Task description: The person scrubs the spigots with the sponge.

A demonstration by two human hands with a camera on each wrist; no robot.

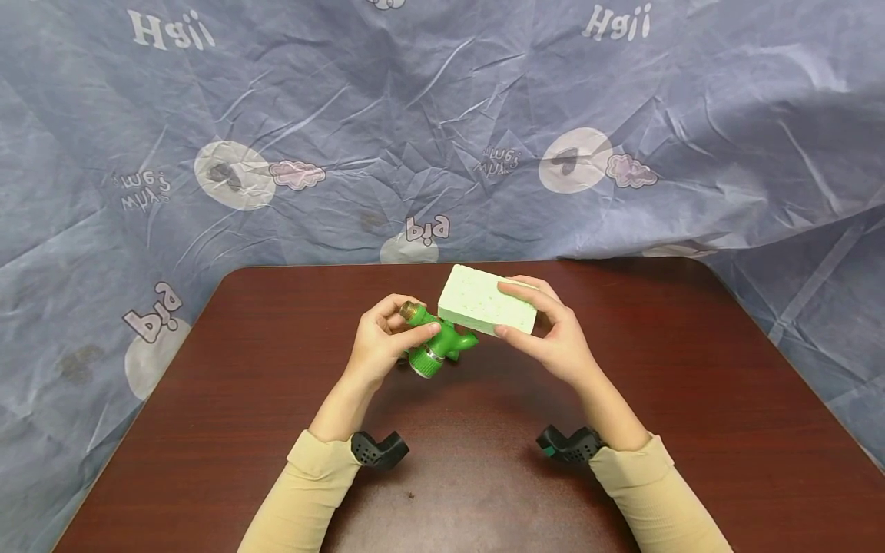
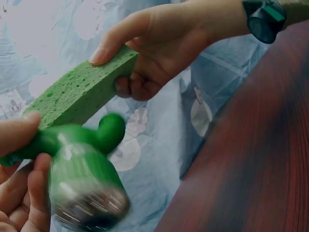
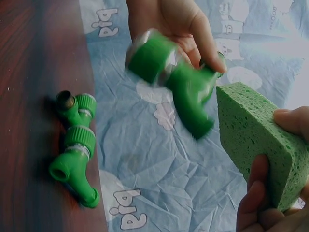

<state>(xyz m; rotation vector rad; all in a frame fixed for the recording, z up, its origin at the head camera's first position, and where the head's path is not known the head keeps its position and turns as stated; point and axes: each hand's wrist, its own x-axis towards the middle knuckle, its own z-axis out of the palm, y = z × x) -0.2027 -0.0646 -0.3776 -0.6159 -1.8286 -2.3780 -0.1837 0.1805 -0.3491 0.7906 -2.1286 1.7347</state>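
My left hand (image 1: 415,322) grips a green plastic tap fitting (image 1: 435,347) with a brass threaded end and a metal-ringed collar, holding it above the dark wooden table (image 1: 242,399). My right hand (image 1: 502,309) pinches a pale green sponge block (image 1: 484,306) between thumb and fingers, just right of the fitting and close to it. In the left wrist view the sponge (image 2: 82,94) sits right above the blurred fitting (image 2: 82,164). In the right wrist view the fitting (image 3: 174,77) hangs beside the sponge (image 3: 256,140).
A second green fitting (image 3: 75,145) with a brass end lies on the table in the right wrist view; the head view does not show it. A crumpled blue printed cloth (image 1: 442,138) hangs behind the table. Black wrist cameras (image 1: 376,449) sit on both forearms.
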